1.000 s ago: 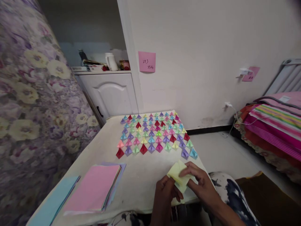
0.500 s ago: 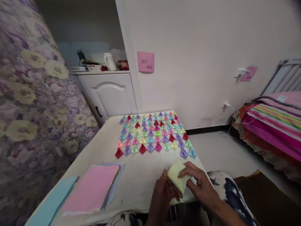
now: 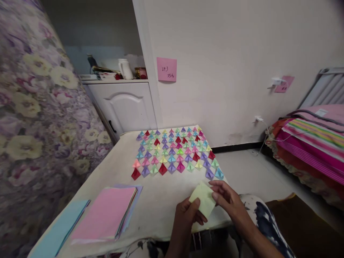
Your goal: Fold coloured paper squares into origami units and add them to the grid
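Observation:
A small pale yellow-green folded paper square is held above the table's near right edge, one corner pointing away from me. My left hand grips its lower left side, thumb on top and fingers underneath. At the right corner, my right hand pinches the paper between thumb and fingers. Beyond the hands, rows of small folded paper pieces in red, purple, green, blue, pink and yellow stand on the table.
On the table's left lie a stack of coloured paper, pink on top, and blue sheets. A floral curtain hangs at the left. Behind are a white cabinet and a wall; a bed stands at the right.
My left thumb has come onto the paper's upper face. My right hand has shifted from over the paper's face to its right corner, and the paper has turned flatter toward me.

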A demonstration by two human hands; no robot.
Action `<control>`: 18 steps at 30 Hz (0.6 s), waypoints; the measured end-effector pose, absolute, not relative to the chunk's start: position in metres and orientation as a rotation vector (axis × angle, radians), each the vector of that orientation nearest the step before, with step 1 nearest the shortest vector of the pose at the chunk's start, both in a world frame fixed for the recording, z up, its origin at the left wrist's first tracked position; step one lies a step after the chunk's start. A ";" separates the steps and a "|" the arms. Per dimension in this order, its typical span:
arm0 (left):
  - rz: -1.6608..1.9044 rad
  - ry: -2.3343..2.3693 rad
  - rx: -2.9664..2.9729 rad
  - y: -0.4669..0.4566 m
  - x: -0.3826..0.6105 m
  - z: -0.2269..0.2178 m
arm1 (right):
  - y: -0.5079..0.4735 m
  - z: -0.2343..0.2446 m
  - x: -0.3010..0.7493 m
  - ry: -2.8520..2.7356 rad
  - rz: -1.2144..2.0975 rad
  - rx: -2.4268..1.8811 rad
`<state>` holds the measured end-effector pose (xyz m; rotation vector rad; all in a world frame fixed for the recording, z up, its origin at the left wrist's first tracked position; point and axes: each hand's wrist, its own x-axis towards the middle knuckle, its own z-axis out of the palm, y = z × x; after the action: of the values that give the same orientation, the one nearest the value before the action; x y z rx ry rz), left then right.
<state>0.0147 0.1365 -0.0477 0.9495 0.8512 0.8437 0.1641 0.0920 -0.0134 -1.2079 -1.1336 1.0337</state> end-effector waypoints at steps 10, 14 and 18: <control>0.822 0.865 1.089 0.132 0.014 -0.044 | 0.102 -0.028 0.156 -1.105 1.048 -1.216; 0.818 0.873 1.134 0.132 0.015 -0.046 | 0.101 -0.030 0.155 -1.078 1.057 -1.224; 0.843 0.884 1.142 0.134 0.014 -0.049 | 0.101 -0.031 0.155 -1.068 1.069 -1.263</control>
<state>0.0142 0.1338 -0.0487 1.1424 0.8841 0.8435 0.1545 0.1011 -0.0310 -1.2634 -1.0676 1.0691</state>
